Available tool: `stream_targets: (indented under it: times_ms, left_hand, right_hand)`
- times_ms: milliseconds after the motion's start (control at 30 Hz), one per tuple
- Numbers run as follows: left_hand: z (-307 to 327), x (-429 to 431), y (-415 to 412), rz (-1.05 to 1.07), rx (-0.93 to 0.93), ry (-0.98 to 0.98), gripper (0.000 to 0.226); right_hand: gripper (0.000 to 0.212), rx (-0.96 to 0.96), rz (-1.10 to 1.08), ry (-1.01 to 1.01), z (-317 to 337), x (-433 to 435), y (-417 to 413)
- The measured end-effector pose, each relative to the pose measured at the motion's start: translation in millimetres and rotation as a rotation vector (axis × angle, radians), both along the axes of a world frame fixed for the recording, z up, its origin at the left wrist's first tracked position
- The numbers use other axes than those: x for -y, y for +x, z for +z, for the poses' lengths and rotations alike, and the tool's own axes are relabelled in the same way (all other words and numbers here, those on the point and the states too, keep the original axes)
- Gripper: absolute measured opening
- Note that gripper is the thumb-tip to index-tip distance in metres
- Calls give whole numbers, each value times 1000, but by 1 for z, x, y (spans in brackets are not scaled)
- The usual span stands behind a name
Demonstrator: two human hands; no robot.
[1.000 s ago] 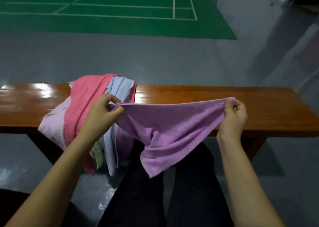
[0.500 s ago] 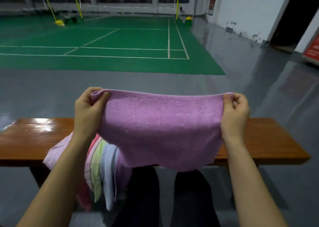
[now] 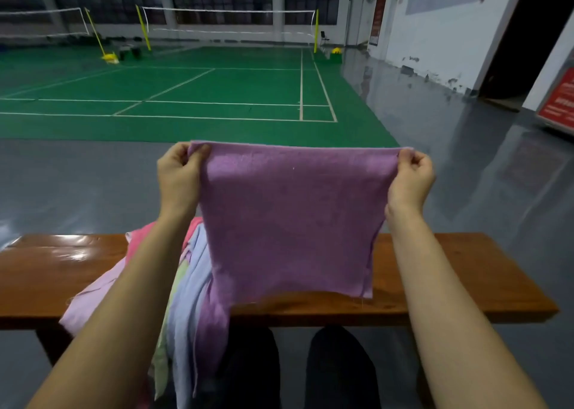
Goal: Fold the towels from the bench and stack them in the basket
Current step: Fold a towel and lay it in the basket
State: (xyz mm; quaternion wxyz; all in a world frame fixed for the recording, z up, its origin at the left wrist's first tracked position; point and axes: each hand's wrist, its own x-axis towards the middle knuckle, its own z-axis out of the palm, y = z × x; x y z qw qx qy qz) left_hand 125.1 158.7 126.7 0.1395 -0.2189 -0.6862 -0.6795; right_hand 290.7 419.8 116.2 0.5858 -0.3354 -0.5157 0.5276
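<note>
Wooden and glossy, the bench runs across the lower part of the view, its left end catching a bright reflection. On it, left of centre, lies a heap of towels: a pale pink one spread toward the near edge, a deeper pink one behind the left forearm, then green and light blue ones hanging over the bench's front edge toward the floor (how many there are in all I cannot tell, since the forearm covers part of the pile). Above the heap, the left hand pinches the upper left corner of a purple towel, thumb over the cloth, fingers curled behind it. That towel hangs flat and open in the air in front of the bench, its top edge stretched nearly level, its lower edge falling across the bench top and just beside the blue towel. The right hand grips the upper right corner, fingers closed tight on the fabric. Below, two dark-trousered knees show beneath the bench's near edge.
</note>
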Motion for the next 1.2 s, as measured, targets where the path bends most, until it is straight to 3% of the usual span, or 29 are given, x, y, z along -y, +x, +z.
stream_targets:
  times_ms: [133,300,467,700,800,900,1000,1067,1200]
  left_hand:
    - [-11,-5,8,28,-50,-5,8]
    - [-126,11,34,36,109,-213,13]
    - [-223,34,67,-13,284,-349,17]
    - [-251,36,83,-29,335,-390,28]
    - [-252,36,82,-85,355,-406,20]
    - [-251,29,81,-125,331,-465,12]
    - [-245,18,84,-157,283,-468,11]
    - [-236,11,86,-218,281,-461,13]
    - [-228,5,76,-261,267,-470,11]
  right_hand:
    - [7,35,-44,61,-10,-8,9]
    - [1,174,-14,-46,-126,5,43]
    - [13,342,64,-208,-220,36,80]
    - [15,543,127,-221,-247,49,90]
    - [15,738,159,-133,-246,59,86]
    - [31,931,102,191,-239,78,73]
    - [43,730,523,301,-222,118,39]
    - [50,694,837,347,-218,147,12]
    - [32,792,953,309,-230,156,-29]
